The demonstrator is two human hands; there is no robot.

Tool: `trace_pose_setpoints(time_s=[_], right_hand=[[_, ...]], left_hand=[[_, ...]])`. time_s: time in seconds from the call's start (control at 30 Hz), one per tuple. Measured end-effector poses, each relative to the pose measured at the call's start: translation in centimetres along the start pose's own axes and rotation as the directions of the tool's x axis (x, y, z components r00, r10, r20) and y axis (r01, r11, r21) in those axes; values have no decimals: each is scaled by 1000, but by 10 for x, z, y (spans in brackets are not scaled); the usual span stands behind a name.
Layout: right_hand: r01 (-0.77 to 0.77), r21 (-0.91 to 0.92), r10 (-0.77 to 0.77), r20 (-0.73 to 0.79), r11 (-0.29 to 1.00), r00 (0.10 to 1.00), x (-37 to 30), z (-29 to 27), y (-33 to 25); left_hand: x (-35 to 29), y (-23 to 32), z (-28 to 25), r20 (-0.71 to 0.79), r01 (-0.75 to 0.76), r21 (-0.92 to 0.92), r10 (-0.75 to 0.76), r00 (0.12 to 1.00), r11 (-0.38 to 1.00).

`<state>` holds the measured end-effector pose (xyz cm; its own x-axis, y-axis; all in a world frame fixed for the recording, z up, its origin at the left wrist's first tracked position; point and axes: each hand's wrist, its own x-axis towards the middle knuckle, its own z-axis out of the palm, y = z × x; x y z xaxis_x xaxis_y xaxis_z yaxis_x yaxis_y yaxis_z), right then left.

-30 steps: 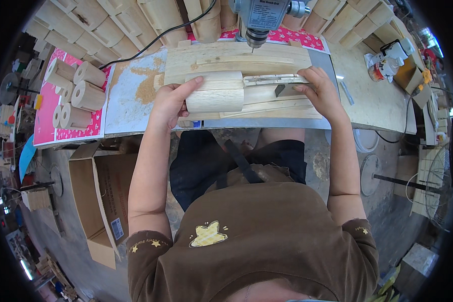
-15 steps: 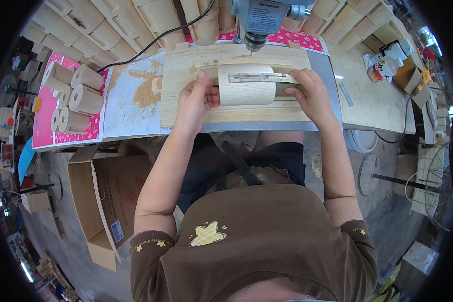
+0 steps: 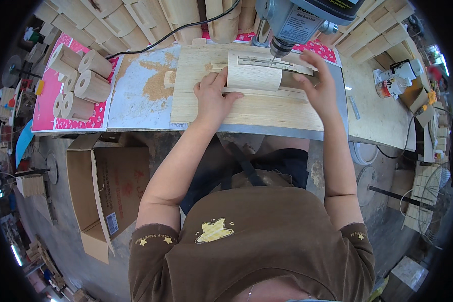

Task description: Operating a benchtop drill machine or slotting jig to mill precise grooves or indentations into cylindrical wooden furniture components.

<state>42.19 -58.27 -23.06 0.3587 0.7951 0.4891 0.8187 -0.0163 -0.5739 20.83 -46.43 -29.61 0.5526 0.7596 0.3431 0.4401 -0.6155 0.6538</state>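
Note:
A pale wooden cylinder lies on its side on a wooden board, under the drill press. A slotted metal strip rests along its top, and the drill chuck hangs just above. At the cylinder's left end, my left hand grips its near corner, with the thumb stretched along the lower edge. My right hand is beside the right end, its thumb and fingers apart. Whether it touches the strip or the dark piece sticking out of that end, I cannot tell.
Several wooden cylinders stand on the pink sheet at left. Sawdust covers part of the bench. More wooden pieces are stacked behind, with a black cable across them. A cardboard box sits on the floor below.
The cylinder has moved back under the drill chuck. My left hand's thumb has gone from above to the cylinder's near lower edge. My right hand has let go and spread its fingers.

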Motion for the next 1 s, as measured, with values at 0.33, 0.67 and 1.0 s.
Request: trace_pose_setpoints(time_s=[0.33,0.67,1.0], right_hand=[[-166,681,306,-89,713,948,187,-130,10],[177,-88,-197,-366,980,910,10,-56,-78],[369,-167,-405,-351,914,844,-7,-18,-25]], left_hand=[[5,-3,4,7,-5,23,5,1000,1000],[3,-2,2,14,-9,34,9,1000,999],[-2,0,-1,17,8,38,-8,1000,999]])
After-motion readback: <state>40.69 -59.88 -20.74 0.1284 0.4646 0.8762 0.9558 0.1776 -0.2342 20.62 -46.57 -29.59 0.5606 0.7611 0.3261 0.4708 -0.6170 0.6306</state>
